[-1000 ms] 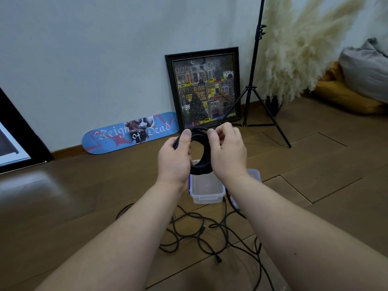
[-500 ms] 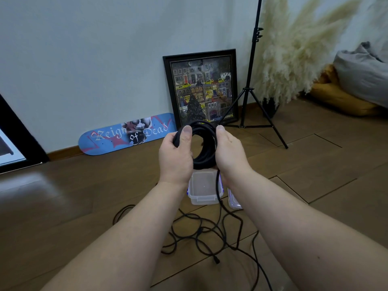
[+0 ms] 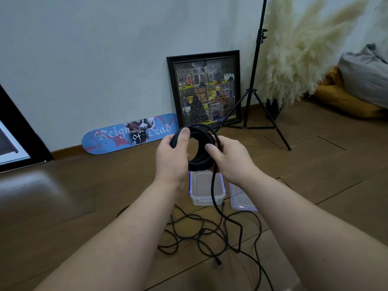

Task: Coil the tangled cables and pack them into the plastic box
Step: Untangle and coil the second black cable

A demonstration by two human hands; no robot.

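Observation:
I hold a black cable coil (image 3: 200, 162) in front of me, above the floor. My left hand (image 3: 172, 158) grips its left side with the thumb laid over the loops. My right hand (image 3: 231, 160) grips the right side, thumb on the inside of the ring. A loose strand hangs from the coil down to the tangled black cables (image 3: 210, 238) lying on the wooden floor between my forearms. Just beyond the tangle stands the clear plastic box (image 3: 206, 198) with blue clips, open and with nothing in it. Its lid (image 3: 241, 202) lies to the right of it.
Against the wall lean a blue skateboard deck (image 3: 130, 134) and a framed picture (image 3: 206, 89). A black tripod stand (image 3: 252, 91) and a vase of pampas grass (image 3: 298, 51) stand to the right. Cushions (image 3: 361, 85) lie at the far right, a dark frame (image 3: 14, 133) at the left.
My right hand has slid from the top of the coil down onto its right side. A further loop now lies on the coil and the hanging strand is shorter.

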